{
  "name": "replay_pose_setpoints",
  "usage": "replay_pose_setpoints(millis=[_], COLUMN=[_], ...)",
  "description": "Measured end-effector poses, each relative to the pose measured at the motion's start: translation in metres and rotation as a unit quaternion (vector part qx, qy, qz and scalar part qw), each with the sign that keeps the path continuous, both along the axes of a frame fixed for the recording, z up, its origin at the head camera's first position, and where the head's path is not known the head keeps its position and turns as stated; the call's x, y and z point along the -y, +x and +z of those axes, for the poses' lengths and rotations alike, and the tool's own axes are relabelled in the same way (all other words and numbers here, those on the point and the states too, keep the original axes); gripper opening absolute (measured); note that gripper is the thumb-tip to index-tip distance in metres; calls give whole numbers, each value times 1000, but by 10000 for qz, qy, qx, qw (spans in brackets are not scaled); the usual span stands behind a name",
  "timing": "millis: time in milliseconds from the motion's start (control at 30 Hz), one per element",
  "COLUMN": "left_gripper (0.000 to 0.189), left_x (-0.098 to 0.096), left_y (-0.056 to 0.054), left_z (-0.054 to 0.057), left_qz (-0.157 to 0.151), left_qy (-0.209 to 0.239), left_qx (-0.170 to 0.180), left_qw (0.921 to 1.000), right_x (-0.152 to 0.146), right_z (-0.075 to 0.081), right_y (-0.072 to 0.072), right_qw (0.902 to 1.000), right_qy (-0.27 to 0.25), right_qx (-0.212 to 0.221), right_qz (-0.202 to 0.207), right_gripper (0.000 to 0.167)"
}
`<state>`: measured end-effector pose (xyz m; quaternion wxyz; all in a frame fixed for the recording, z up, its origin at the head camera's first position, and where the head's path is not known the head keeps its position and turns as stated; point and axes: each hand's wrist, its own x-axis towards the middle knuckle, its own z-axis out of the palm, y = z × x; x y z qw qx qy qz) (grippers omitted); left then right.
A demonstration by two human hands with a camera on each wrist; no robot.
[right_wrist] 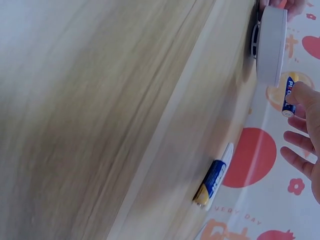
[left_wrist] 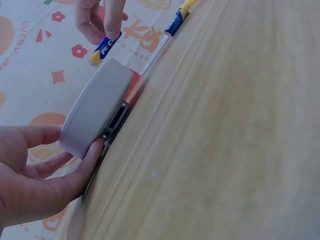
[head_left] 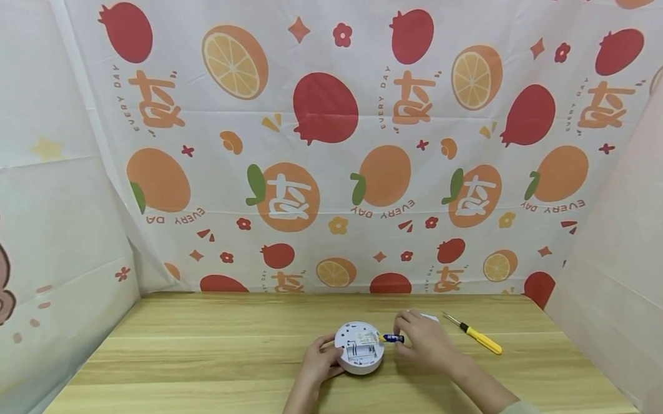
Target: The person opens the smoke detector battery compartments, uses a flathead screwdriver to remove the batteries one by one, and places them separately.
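A round white device (head_left: 360, 367) with an opened battery compartment on its upper face is at the middle of the table. My left hand (head_left: 319, 361) grips its left rim; in the left wrist view, fingers and thumb (left_wrist: 92, 157) lie along its side and underside. My right hand (head_left: 425, 339) pinches a blue and yellow battery (head_left: 393, 338) between thumb and fingertips, at the device's right edge. In the right wrist view the battery (right_wrist: 289, 95) is close over the rim, its other fingers (right_wrist: 299, 162) spread apart.
A second blue and yellow battery (right_wrist: 212, 177) lies on the table beside a small white piece (right_wrist: 228, 152), partly behind my right hand in the head view. A screwdriver with a yellow handle (head_left: 485, 341) lies to the right. Printed cloth (head_left: 334, 250) hangs behind the table.
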<state>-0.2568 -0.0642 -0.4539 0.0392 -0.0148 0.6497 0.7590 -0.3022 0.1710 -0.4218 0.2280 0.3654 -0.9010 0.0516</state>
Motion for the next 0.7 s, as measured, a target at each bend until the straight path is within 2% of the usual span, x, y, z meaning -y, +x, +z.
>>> replay_pose_setpoints(millis=[300,467,700], left_gripper=[47,47,48], left_x=[0,0,0], left_y=[0,-1,-3], left_z=[-1,-2,-3], left_qz=[-18,-36,-34], left_qy=[19,23,-63], left_qx=[0,6,48], left_qw=[10000,10000,10000], right_x=[-15,-23,-37], right_z=[0,2,3], right_y=[-1,-2,-5], right_qw=[9996,9986,9986], right_qy=[-190,-219,-181], right_qx=[160,284,148], right_qz=[-121,-382,-464], right_gripper=[19,16,17])
